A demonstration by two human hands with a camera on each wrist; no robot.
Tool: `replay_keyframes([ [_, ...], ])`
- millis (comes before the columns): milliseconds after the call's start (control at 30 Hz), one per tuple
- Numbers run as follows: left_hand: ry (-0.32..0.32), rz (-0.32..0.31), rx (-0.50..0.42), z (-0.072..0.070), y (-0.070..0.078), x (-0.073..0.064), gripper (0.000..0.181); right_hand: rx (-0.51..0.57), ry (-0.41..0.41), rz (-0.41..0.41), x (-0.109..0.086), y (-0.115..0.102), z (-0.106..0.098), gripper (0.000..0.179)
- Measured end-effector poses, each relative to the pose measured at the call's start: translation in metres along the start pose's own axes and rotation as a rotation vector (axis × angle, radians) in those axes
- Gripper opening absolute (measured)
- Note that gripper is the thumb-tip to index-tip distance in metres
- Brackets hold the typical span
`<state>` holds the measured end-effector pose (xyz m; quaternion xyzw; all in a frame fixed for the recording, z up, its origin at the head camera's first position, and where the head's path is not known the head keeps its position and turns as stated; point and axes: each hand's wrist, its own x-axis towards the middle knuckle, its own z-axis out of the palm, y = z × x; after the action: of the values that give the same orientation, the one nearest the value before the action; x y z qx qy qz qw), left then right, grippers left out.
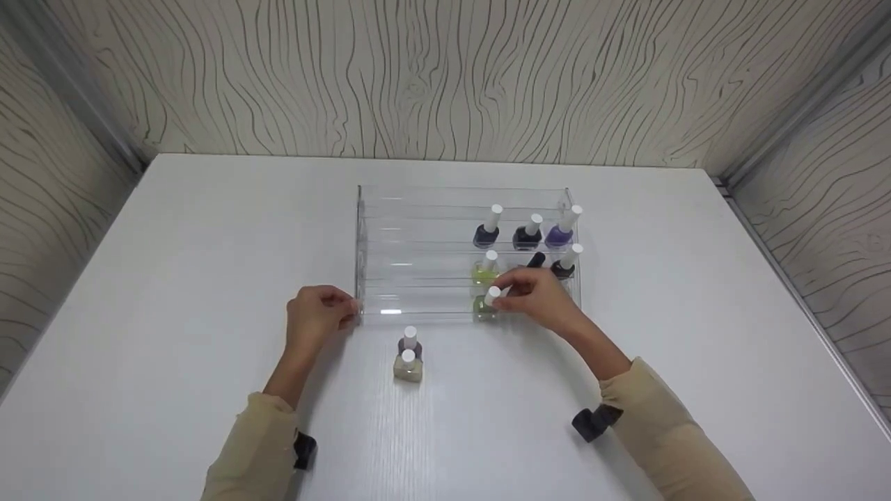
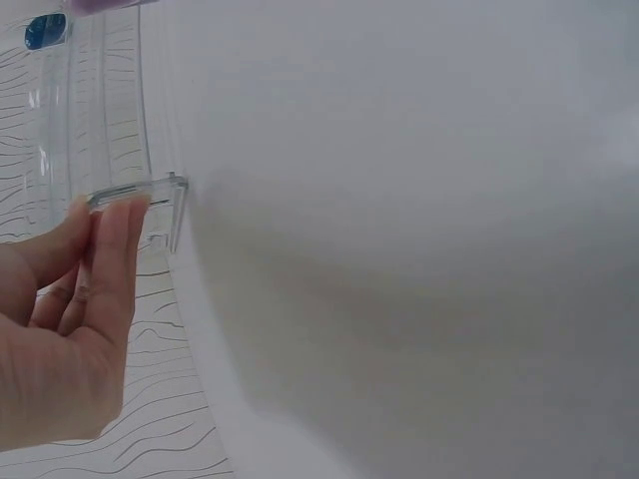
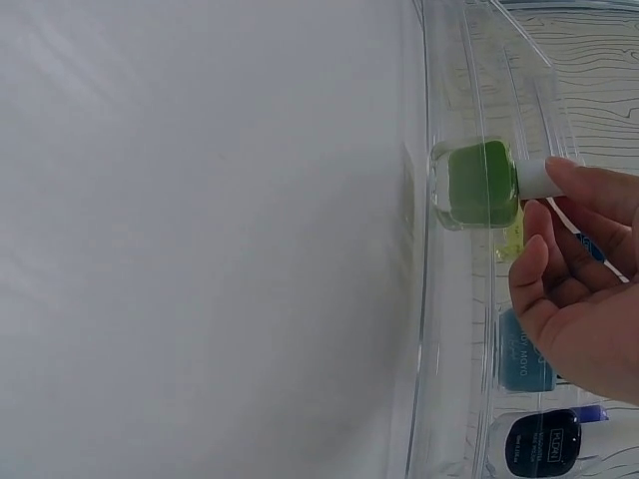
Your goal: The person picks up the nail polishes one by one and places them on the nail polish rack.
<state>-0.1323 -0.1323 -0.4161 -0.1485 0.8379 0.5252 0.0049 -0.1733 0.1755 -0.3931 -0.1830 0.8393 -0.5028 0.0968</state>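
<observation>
My left hand (image 1: 314, 319) pinches the left side edge of a clear stepped rack (image 1: 418, 281) between thumb and fingers. The left wrist view shows that grip on the clear side panel (image 2: 140, 188) close up. At the rack's front step, my right hand (image 1: 541, 298) pinches the white cap of a green nail polish bottle (image 3: 481, 185). The bottle stands upright in the front row. Behind it is a yellow nail polish bottle (image 1: 483, 274). A blue bottle (image 3: 525, 349) and a dark bottle (image 3: 544, 444) show beside the right hand; that hand partly hides this row in the head view.
Dark bottles (image 1: 486, 236) and a purple one (image 1: 558, 236) stand on a higher step. In front of the rack, a greyish bottle (image 1: 411, 345) and a cream one (image 1: 408, 370) stand on the white table (image 1: 209, 243). A patterned wall (image 1: 418, 83) rises behind.
</observation>
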Motion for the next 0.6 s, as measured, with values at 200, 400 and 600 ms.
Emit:
replay_keyframes([
  [200,0.018,0.005,0.008,0.002,-0.001,0.0,0.004,0.013,0.0,-0.007,0.003,0.015,-0.001,0.022],
  [400,0.013,0.008,0.007,0.002,-0.002,0.0,0.004,0.03,-0.008,0.015,0.002,0.014,-0.003,0.021],
  [600,0.007,0.005,0.008,0.001,0.0,0.0,0.005,0.049,-0.007,0.04,-0.001,0.01,-0.007,0.023],
])
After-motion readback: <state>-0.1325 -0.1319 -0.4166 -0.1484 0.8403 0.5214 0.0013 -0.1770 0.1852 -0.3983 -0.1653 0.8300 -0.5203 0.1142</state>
